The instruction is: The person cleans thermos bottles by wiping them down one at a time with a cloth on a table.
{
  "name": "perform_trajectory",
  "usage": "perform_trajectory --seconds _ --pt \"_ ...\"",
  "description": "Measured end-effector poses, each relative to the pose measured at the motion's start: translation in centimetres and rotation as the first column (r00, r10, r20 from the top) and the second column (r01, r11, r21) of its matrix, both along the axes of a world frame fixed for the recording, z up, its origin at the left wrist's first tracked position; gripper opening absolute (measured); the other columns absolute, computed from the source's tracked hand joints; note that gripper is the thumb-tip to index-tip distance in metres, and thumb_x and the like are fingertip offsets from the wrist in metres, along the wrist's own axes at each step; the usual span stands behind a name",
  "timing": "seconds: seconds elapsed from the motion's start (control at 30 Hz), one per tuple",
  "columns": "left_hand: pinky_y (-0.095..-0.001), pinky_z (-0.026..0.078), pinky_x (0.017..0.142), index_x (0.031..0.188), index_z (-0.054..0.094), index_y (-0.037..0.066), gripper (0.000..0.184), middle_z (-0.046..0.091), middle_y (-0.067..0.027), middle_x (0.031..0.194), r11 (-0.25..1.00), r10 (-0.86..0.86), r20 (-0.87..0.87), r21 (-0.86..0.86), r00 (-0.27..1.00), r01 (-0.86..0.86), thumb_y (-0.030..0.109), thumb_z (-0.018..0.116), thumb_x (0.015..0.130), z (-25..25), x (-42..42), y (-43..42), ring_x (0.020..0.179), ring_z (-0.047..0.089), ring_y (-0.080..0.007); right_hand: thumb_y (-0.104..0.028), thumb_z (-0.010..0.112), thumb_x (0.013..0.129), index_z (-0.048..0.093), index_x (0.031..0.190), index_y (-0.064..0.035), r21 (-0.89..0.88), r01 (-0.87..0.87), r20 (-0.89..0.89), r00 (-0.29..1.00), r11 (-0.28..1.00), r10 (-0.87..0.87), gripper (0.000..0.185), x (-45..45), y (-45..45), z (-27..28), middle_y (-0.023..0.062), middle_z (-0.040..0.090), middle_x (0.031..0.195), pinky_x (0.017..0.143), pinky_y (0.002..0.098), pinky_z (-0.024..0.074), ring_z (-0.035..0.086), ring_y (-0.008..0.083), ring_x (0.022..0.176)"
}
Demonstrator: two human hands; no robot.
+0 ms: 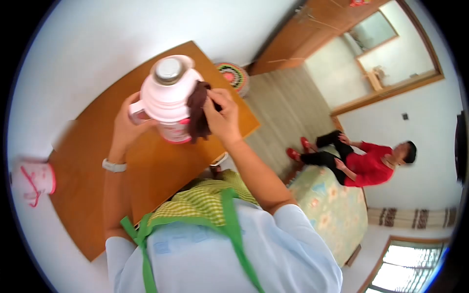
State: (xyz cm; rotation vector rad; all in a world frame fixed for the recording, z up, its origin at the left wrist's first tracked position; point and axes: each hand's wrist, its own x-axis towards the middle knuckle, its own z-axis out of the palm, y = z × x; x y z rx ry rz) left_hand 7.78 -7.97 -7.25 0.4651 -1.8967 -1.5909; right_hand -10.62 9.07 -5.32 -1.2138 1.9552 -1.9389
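Observation:
A pale pink vacuum flask (pixel 163 105) with a silver cap stands over the brown wooden table (pixel 151 171); whether its base touches the tabletop is hard to judge. My left hand (pixel 129 127) wraps round the flask's side at its white handle. In my right hand (pixel 225 117) is a bunched dark brown cloth (pixel 198 112), pressed against the flask's opposite side. The fingers of that hand are closed on the cloth, and part of the flask's body is hidden behind it.
At the table's left end is a white and pink container (pixel 39 178). A crocheted-top stool (pixel 232 78) stands past the far corner. To the right, a person in red (pixel 366 163) sits on a bed with a floral cover (pixel 327 210). A wooden door (pixel 298 36) stands behind.

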Motion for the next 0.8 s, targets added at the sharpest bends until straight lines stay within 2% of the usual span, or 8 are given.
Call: perform_trajectory --seconds 0.07,0.13,0.2,0.27,0.33,0.63,0.73,0.8 --pt "-0.0341 0.052 0.092 0.132 0.043 -0.002 0.079 0.056 -0.0137 0.126 0.997 0.075 -0.033 0.006 0.997 -0.075 0.019 0.086 0.068 -0.2 0.4 0.9 0.11 0.059 -0.0206 -0.004 0.065 0.085 0.068 0.096 0.0017 0.017 0.003 0.126 0.992 1.0 -0.005 0.013 -1.1 0.5 -0.9 0.0096 0.063 0.093 0.082 0.0285 0.0467 0.06 0.0182 0.088" --pt "-0.0289 0.052 0.084 0.13 0.047 -0.002 0.081 0.057 -0.0109 0.124 0.952 0.224 0.085 -0.235 0.971 -0.199 0.024 0.089 0.065 0.0 1.0 1.7 0.101 0.059 -0.0154 -0.005 0.065 0.086 0.068 0.1 0.0018 0.019 -0.092 0.276 0.957 0.996 0.083 0.016 -1.7 0.8 -1.4 0.009 0.064 0.093 0.081 0.0288 0.0472 0.06 0.0165 0.087" --pt "-0.0233 0.05 0.073 0.128 0.051 -0.002 0.083 0.06 -0.0065 0.117 0.956 0.279 0.059 -0.115 0.959 -0.271 0.027 0.091 0.061 -0.1 0.4 3.1 0.086 0.056 -0.0081 -0.005 0.066 0.084 0.068 0.102 0.0014 -0.04 -0.088 0.209 0.973 0.995 0.094 0.019 -0.4 0.5 0.1 0.0099 0.063 0.094 0.081 0.0293 0.0474 0.06 0.0182 0.088" --pt "-0.0199 0.047 0.064 0.128 0.052 -0.001 0.083 0.063 -0.0027 0.107 0.945 0.325 0.006 -0.049 0.946 -0.325 0.026 0.091 0.06 -1.2 0.2 3.8 0.076 0.05 -0.0035 -0.006 0.068 0.083 0.069 0.103 0.0006 -0.001 0.045 -0.171 0.984 0.999 -0.044 0.021 0.0 -0.1 -0.2 0.0113 0.063 0.095 0.08 0.0299 0.0476 0.061 0.0209 0.087" --pt "-0.0183 0.046 0.061 0.13 0.05 -0.001 0.087 0.064 -0.0012 0.103 0.925 0.38 -0.024 0.003 0.925 -0.38 0.027 0.092 0.059 -1.2 -0.4 5.1 0.073 0.05 -0.0024 -0.005 0.068 0.08 0.069 0.101 0.0002 -0.003 0.049 -0.296 0.954 0.999 -0.048 0.022 0.1 0.1 0.5 0.0141 0.061 0.092 0.078 0.032 0.0484 0.06 0.0246 0.085" --pt "-0.0187 0.045 0.057 0.138 0.041 -0.004 0.093 0.064 -0.0035 0.103 0.889 0.458 0.093 -0.032 0.884 -0.457 0.024 0.089 0.063 0.2 -1.1 8.0 0.067 0.048 -0.0036 0.001 0.067 0.076 0.066 0.095 0.0022 -0.078 0.128 -0.575 0.804 0.989 -0.149 0.019 2.4 -0.2 1.6 0.0158 0.059 0.087 0.063 0.0351 0.051 0.061 0.0298 0.073" --pt "-0.0237 0.049 0.063 0.138 0.039 -0.004 0.09 0.065 -0.008 0.106 0.896 0.442 0.059 0.005 0.895 -0.443 0.021 0.087 0.066 -0.6 -1.2 8.4 0.073 0.057 -0.0094 0.002 0.067 0.076 0.066 0.095 0.0021 -0.118 0.157 -0.618 0.762 0.98 -0.196 0.019 3.4 -0.4 1.3 0.0156 0.059 0.087 0.059 0.0346 0.0508 0.061 0.0296 0.071" --pt "-0.0304 0.052 0.073 0.139 0.037 -0.004 0.087 0.064 -0.0143 0.114 0.852 0.51 0.017 -0.147 0.86 -0.503 0.017 0.084 0.069 -1.1 -1.7 8.5 0.089 0.065 -0.0195 0.002 0.066 0.076 0.067 0.094 -0.0007 -0.13 0.181 -0.619 0.753 0.975 -0.222 0.019 4.0 -0.6 1.0 0.0142 0.059 0.087 0.058 0.0347 0.0512 0.061 0.0292 0.071"
